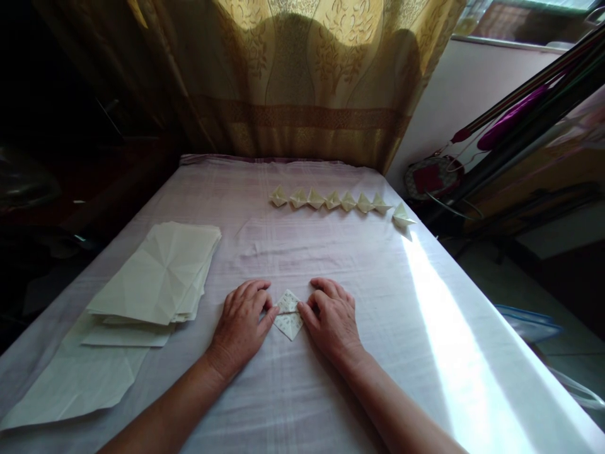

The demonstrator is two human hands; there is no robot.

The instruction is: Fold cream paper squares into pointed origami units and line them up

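Note:
A small diamond of folded paper [289, 325], white with a fine printed pattern, lies on the cloth-covered table between my hands. A horizontal crease or fold edge crosses its middle. My left hand [243, 325] pinches the left corner, thumb on top and fingers curled. At the opposite corner, my right hand [333, 321] grips the paper in the same way. The undersides of both pinches are hidden. Beyond my hands, several folded paper boats [333, 200] stand in a row toward the far right, and one similar piece [402, 215] sits slightly apart.
A stack of creased paper sheets [161, 271] lies on the left, over another pale sheet [70, 378]. A patterned curtain [293, 82] hangs behind the table [302, 243]. Off the right edge are a small bag [433, 178] and dark poles. Sunlight stripes the table's right side.

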